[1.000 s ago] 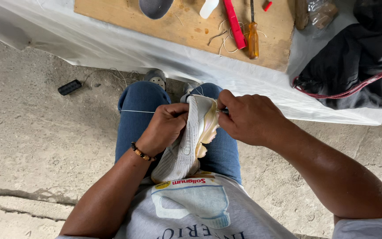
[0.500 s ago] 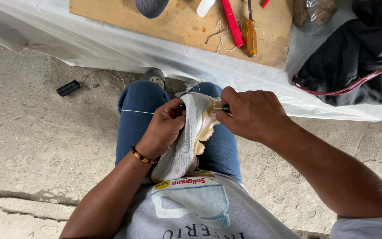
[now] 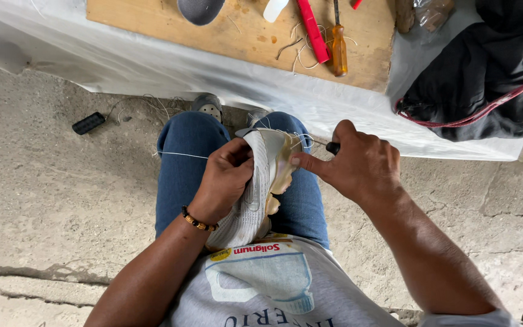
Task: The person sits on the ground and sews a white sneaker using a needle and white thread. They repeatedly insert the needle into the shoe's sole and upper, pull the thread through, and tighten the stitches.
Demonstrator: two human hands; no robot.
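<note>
At the bottom centre of the frame, a person in a grey printed shirt and blue jeans sits looking down at a shoe (image 3: pixel 260 188) held upright on the lap, between the knees. The shoe is a pale knit trainer with a yellowed, glossy sole edge facing right. It looks light, its upper soft and easily crushed, its sole firmer and probably a little slick, so the sole edge and the heel seem the surest places to grip.

The left hand (image 3: pixel 224 180), with a beaded bracelet at the wrist, wraps the knit upper from the left, fingers curled closed around the fabric and pressing it flat. A thin thread (image 3: pixel 180 155) runs taut from this hand out to the left, across the thigh.

The right hand (image 3: pixel 358 163) sits just right of the shoe, at the frame's centre. Its fist is closed on a dark tool handle (image 3: pixel 332 147), only the end of which shows; its working tip is hidden. The forefinger is stretched out, its tip touching the sole edge near the top of the shoe.

Beyond the knees, on bare concrete at the left, lies a small black object (image 3: pixel 88 123). Farther off, along the top, a wooden board (image 3: pixel 237 33) rests on white sheeting, carrying a red tool (image 3: pixel 313 30), an orange-handled screwdriver (image 3: pixel 339 49) and loose thread scraps. A dark bag (image 3: pixel 485 72) with red cord fills the upper right.
</note>
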